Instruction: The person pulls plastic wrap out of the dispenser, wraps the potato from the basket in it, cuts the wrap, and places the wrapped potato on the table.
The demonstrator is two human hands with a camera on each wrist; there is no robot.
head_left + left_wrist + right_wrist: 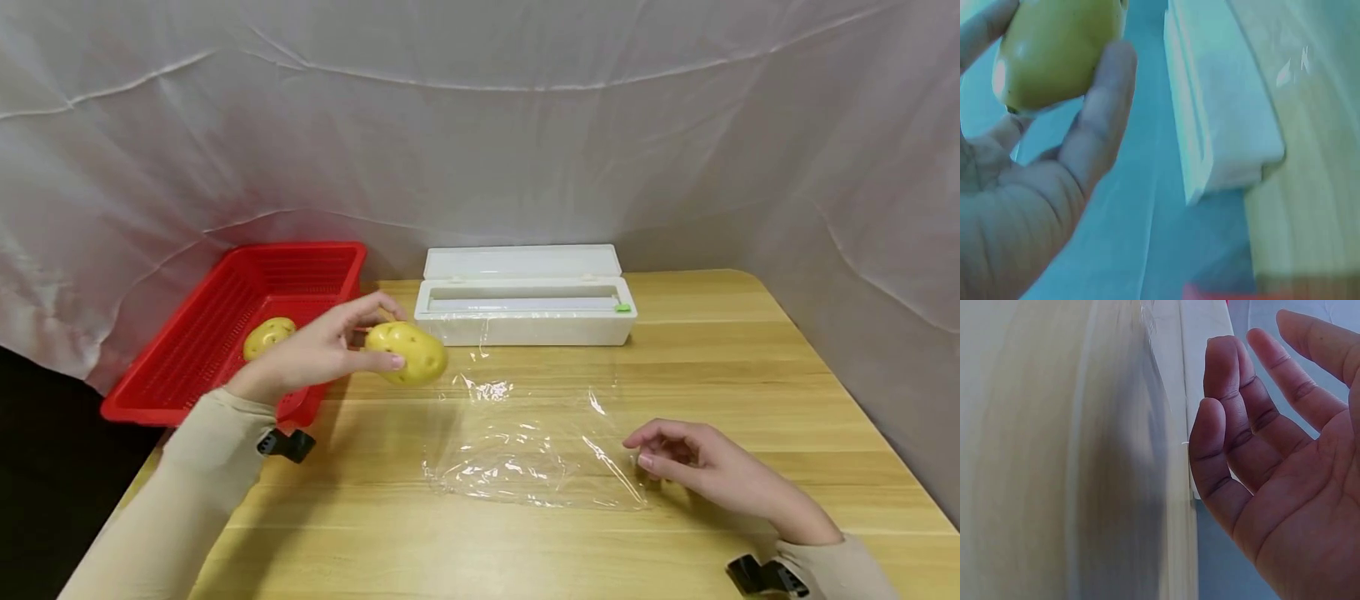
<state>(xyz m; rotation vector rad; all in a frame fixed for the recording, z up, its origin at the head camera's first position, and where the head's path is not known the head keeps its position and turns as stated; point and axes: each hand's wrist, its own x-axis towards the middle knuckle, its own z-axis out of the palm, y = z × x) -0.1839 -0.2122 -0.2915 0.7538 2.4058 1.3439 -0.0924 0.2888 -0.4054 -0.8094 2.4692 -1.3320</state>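
Note:
My left hand grips a yellow potato between thumb and fingers, above the table and left of the plastic wrap. In the left wrist view the potato sits between the thumb and fingertips. A clear sheet of plastic wrap lies spread on the wood, running from the white wrap dispenser box, whose lid stands raised. Close to the sheet's right edge is my right hand, with fingers loosely bent and nothing in it; the right wrist view shows its palm bare.
A red plastic basket at the left holds another yellow potato. The wooden table ends at a grey cloth hung behind and to the sides. A green slider sits at the box's right end.

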